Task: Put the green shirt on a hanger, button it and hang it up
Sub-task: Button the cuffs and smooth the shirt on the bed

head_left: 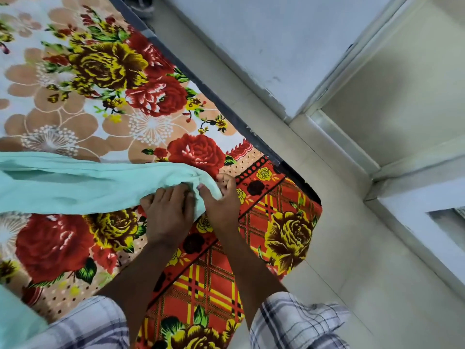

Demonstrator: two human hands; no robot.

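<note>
A pale green shirt [75,185] lies stretched across the flowered bed sheet, running from the left edge toward the middle. Its right end is bunched up between both hands. My left hand [167,214] presses on the cloth with its fingers curled over the edge. My right hand [222,200] pinches the same end from the right, thumb on top of the fabric. More green cloth [15,321] shows at the lower left corner. No hanger is in view, and no buttons can be made out.
The bed [289,222] with its red, yellow and tan floral sheet fills the left and middle. A pale tiled floor [327,248] runs along its right edge. White cupboard or door frames [352,71] stand at the upper right. My checked sleeves [289,321] show at the bottom.
</note>
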